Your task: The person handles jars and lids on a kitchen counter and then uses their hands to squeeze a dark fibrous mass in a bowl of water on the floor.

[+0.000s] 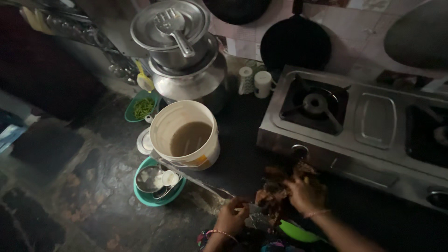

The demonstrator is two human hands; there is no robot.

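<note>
A dark brown, ragged clump (273, 193) lies on the dark desk (242, 154) in front of the steel gas stove (373, 126), between both hands. The right hand (305, 192) presses on it from three o'clock, fingers curled into the mass. The left hand (232, 215), at seven o'clock, pinches its lower edge. A green plate (296, 232) peeks out just below. At ten o'clock stands a white bucket (186, 135) of murky liquid; beyond it, stacked steel pots (184, 56).

the brown clump (275, 193) under both hands is too dark and blurred to identify.
</note>
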